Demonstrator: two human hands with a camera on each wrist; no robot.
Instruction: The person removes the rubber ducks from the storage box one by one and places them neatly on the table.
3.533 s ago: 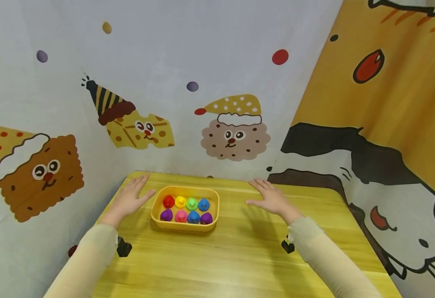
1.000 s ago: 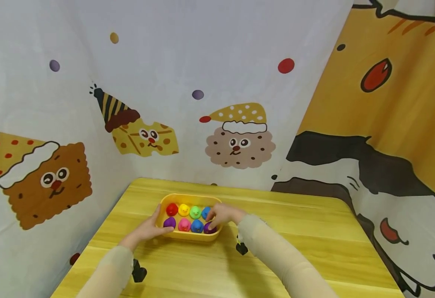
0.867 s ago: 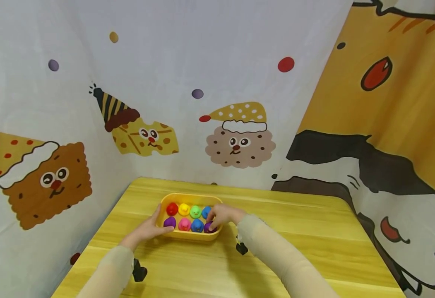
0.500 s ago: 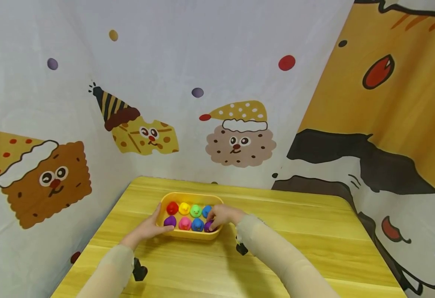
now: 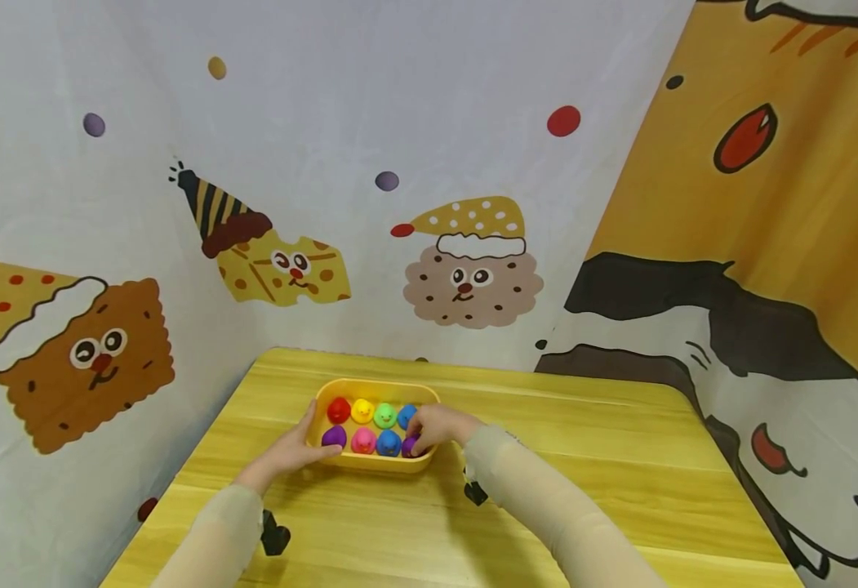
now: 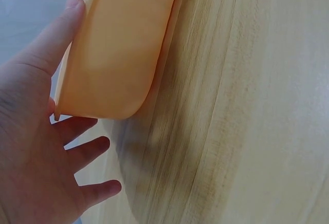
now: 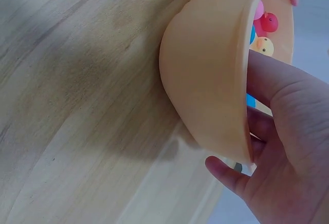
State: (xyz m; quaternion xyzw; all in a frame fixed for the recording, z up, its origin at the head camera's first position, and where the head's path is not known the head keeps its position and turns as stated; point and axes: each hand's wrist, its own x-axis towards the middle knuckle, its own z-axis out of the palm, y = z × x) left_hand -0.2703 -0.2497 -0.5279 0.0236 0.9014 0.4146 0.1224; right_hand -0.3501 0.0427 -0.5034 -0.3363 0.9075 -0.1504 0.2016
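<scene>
A yellow plastic basket (image 5: 370, 463) holds two rows of small toy ducks, among them a red duck (image 5: 338, 410), a green duck (image 5: 385, 415) and a pink duck (image 5: 363, 442). My left hand (image 5: 289, 447) steadies the basket's left end. Its thumb lies along the front rim, and in the left wrist view its other fingers (image 6: 88, 153) are straight and spread. Reaching over the right end, my right hand (image 5: 442, 425) pinches the purple duck (image 5: 409, 447) in the front right corner. In the right wrist view the basket's wall hides that duck and the fingertips.
The basket stands on a wood-grain table (image 5: 370, 531), toward its back left. Behind and at both sides hangs a cloth (image 5: 311, 106) printed with cartoon figures. A black device (image 5: 275, 535) is on the left wrist, another black device (image 5: 476, 492) on the right.
Both hands came in from either side of the basket to its two ends, the right one reaching inside to a purple duck. Over the last second the hands and ducks have hardly moved.
</scene>
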